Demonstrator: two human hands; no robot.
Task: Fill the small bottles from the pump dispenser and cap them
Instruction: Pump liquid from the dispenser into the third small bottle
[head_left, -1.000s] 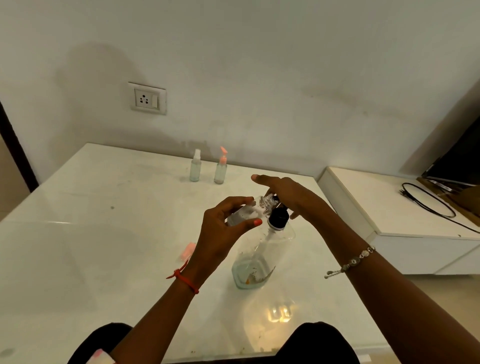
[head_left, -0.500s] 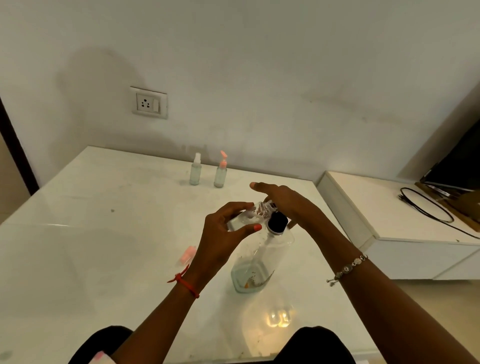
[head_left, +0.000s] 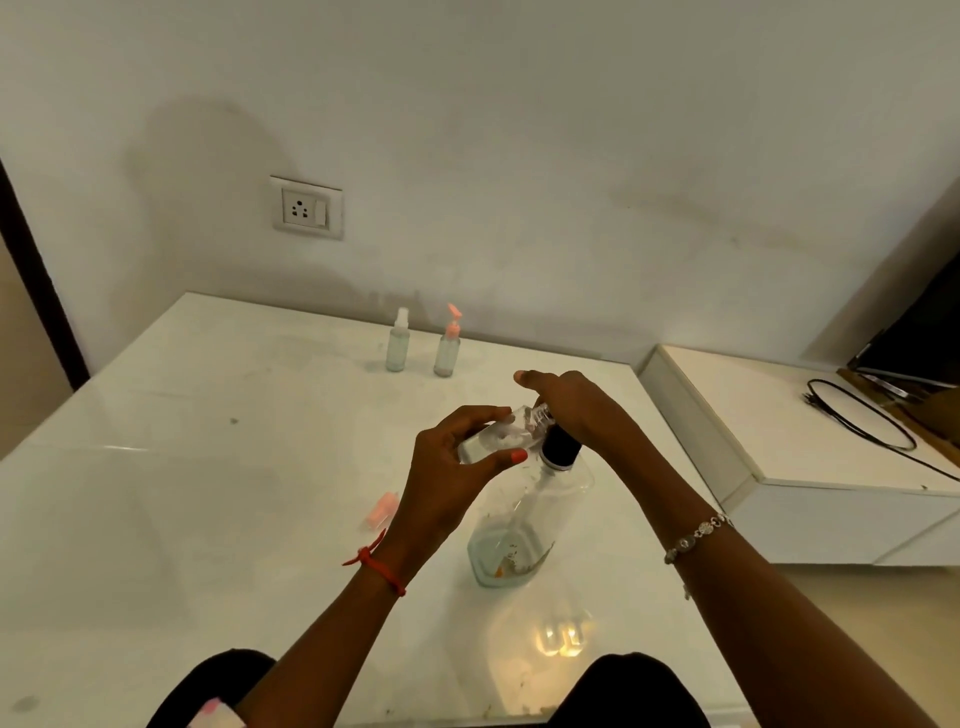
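Note:
My left hand grips a small clear bottle, tilted with its open threaded neck against the pump head. The large clear pump dispenser with a black collar stands on the white table, a little liquid at its bottom. My right hand lies over the pump head with the fingers stretched out, hiding it. A pink cap lies on the table left of the dispenser. At the back stand two small capped bottles, one with a white sprayer, one with a pink pump.
A wall with a socket rises behind the table. To the right stands a low white cabinet with a black cable and a dark screen. My knees show at the table's near edge.
Both hands, the small bottle and the dispenser keep the same hold. Only the view shifts slightly, the scene sitting a little lower in frame than one second ago.

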